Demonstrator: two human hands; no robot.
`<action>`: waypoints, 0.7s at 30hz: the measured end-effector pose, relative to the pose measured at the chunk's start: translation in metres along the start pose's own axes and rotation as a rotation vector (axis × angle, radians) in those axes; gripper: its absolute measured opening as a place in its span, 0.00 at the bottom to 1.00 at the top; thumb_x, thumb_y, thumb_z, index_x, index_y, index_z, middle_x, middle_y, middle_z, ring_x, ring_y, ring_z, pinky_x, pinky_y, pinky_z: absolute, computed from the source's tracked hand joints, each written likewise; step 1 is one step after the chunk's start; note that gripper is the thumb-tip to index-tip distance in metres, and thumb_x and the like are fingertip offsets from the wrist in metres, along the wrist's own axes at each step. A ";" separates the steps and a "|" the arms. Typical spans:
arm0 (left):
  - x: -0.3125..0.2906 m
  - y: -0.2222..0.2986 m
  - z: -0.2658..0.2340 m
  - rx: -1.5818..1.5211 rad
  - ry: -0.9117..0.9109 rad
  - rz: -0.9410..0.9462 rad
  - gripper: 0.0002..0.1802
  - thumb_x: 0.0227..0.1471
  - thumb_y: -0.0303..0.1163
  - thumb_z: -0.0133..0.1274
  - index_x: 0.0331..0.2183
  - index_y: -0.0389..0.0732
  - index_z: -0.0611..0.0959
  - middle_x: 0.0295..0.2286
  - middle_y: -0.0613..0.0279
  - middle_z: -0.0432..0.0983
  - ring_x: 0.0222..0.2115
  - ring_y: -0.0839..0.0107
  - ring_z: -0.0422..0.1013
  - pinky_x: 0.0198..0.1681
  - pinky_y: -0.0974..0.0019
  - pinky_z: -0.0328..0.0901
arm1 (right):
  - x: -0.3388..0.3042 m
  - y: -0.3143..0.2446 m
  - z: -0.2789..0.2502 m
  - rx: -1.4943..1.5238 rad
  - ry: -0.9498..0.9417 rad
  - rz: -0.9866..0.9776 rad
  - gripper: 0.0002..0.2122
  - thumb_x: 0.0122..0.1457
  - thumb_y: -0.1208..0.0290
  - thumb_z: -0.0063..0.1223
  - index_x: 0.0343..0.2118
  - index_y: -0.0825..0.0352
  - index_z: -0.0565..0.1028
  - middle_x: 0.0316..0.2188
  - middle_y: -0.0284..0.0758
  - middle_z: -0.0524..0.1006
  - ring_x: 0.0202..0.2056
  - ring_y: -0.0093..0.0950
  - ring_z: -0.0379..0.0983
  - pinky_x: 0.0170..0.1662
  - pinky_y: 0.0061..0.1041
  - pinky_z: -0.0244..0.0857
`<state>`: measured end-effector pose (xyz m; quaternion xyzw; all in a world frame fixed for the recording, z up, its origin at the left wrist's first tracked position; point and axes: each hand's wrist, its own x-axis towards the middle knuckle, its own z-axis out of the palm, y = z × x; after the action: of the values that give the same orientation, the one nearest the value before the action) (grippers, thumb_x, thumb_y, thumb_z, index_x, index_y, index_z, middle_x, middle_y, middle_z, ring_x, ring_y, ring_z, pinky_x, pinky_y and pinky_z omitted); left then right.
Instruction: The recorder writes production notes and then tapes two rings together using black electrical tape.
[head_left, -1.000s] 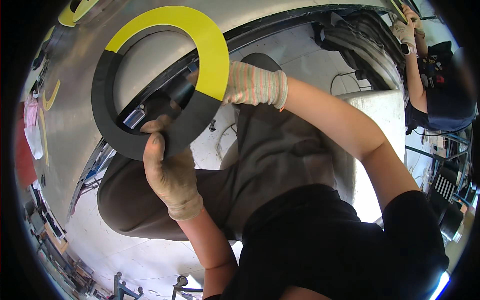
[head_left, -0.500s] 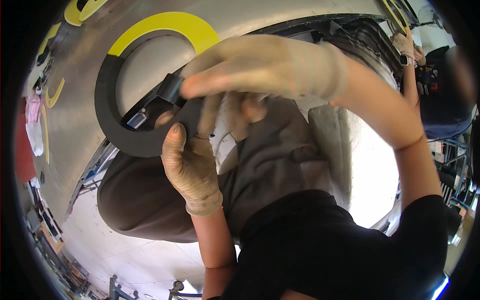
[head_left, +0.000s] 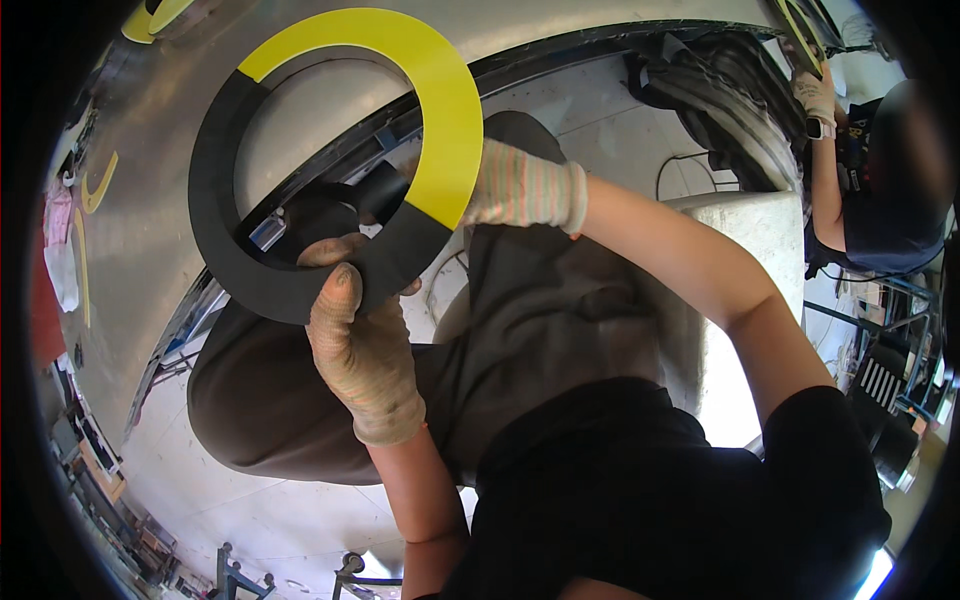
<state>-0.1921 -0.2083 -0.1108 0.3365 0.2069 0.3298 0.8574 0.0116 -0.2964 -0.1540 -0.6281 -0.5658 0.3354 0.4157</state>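
A flat ring [head_left: 452, 120], yellow over its upper and right side and black over the rest, is tilted up in front of me. My left hand [head_left: 365, 355], in a striped knit glove, pinches its black lower edge, thumb on the near face and fingers behind. My right hand [head_left: 520, 187], gloved alike, is at the ring's right side, with its fingers hidden behind the yellow part. Through the ring's opening a dark, curved, shiny piece [head_left: 382, 192] shows beside the right hand; whether that hand grips it is hidden.
A metal-topped table [head_left: 165, 150] curves across the far side, its dark edge behind the ring. Thin yellow curved pieces [head_left: 100, 185] lie at its left. To the right stands a pale block [head_left: 745, 225]. A co-worker's gloved hand [head_left: 815, 95] handles another piece at far right.
My right hand has swung from in front of the ring to behind its right side. The ring has risen slightly, its right half now uncovered. The left hand keeps its grip.
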 end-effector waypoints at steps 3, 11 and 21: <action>0.003 0.002 0.013 -0.063 0.004 0.003 0.15 0.55 0.30 0.57 0.45 0.38 0.79 0.41 0.56 0.77 0.44 0.64 0.74 0.51 0.57 0.70 | 0.011 0.011 0.009 -0.113 0.135 -0.288 0.17 0.58 0.62 0.61 0.47 0.68 0.78 0.41 0.33 0.81 0.45 0.26 0.76 0.47 0.28 0.71; -0.001 0.002 0.007 -0.162 0.013 -0.044 0.14 0.57 0.30 0.56 0.45 0.37 0.80 0.46 0.60 0.77 0.48 0.66 0.73 0.58 0.58 0.67 | -0.039 -0.075 -0.063 0.793 0.017 0.404 0.19 0.66 0.59 0.53 0.47 0.73 0.75 0.30 0.36 0.80 0.25 0.22 0.78 0.27 0.18 0.72; 0.004 0.004 -0.007 -0.170 0.064 -0.026 0.16 0.58 0.33 0.54 0.44 0.34 0.82 0.47 0.52 0.77 0.49 0.60 0.74 0.55 0.54 0.70 | -0.009 -0.143 -0.051 0.533 -0.067 0.387 0.23 0.66 0.59 0.52 0.57 0.70 0.69 0.31 0.40 0.81 0.27 0.24 0.80 0.29 0.19 0.73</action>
<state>-0.1946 -0.2000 -0.1133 0.2490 0.2098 0.3456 0.8801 -0.0057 -0.3104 -0.0035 -0.5819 -0.3418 0.5646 0.4752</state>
